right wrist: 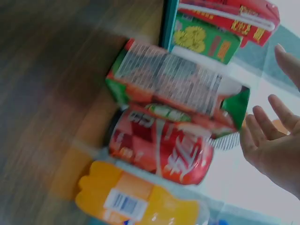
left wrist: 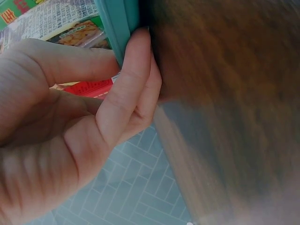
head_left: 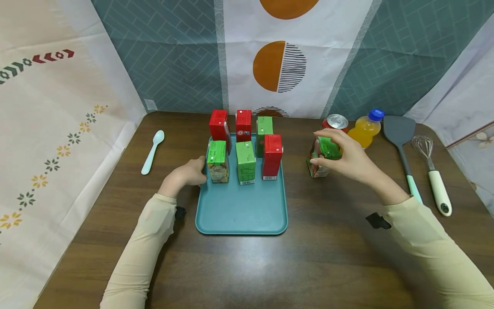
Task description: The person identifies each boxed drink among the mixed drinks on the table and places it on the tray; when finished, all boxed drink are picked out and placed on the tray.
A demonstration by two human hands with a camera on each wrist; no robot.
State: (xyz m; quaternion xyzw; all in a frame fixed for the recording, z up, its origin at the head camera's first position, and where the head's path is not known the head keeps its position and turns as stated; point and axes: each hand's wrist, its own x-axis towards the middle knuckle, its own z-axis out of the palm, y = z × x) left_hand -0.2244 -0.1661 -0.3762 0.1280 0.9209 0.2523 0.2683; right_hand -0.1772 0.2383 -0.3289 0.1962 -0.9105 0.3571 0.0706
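Observation:
A teal tray (head_left: 242,214) carries three red drink cartons (head_left: 272,156) and three green ones (head_left: 246,161), all standing upright toward its back. My left hand (head_left: 187,174) pinches the tray's left rim; the left wrist view has the thumb inside the rim and the fingers outside it. Right of the tray, a green-and-red carton (right wrist: 173,79) stands upright on the table. Over that carton my right hand (head_left: 355,159) hovers with thumb and fingers spread. The right wrist view shows a gap between those fingers and the carton.
Behind the lone carton stand a red soda can (head_left: 336,122) and an orange juice bottle (head_left: 364,128) with a blue cap. A grey spatula (head_left: 401,133) and a whisk (head_left: 439,189) lie at the right. On the left lies a pale spoon (head_left: 152,152). Fabric hangs behind the table.

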